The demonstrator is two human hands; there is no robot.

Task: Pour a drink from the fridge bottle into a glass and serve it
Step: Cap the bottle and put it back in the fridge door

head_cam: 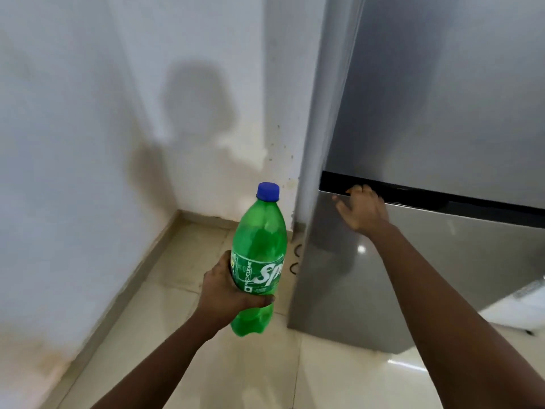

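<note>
Head view: left hand [228,286] holds bottle [259,249] upright.

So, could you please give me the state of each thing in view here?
Bottle: upright, held round its label, partly full.
Cap: on the bottle.
Left hand: gripping the bottle.
Right hand: fingers at the top edge of the lower door.
Lower door: looks shut.
Upper door: looks shut.
</note>
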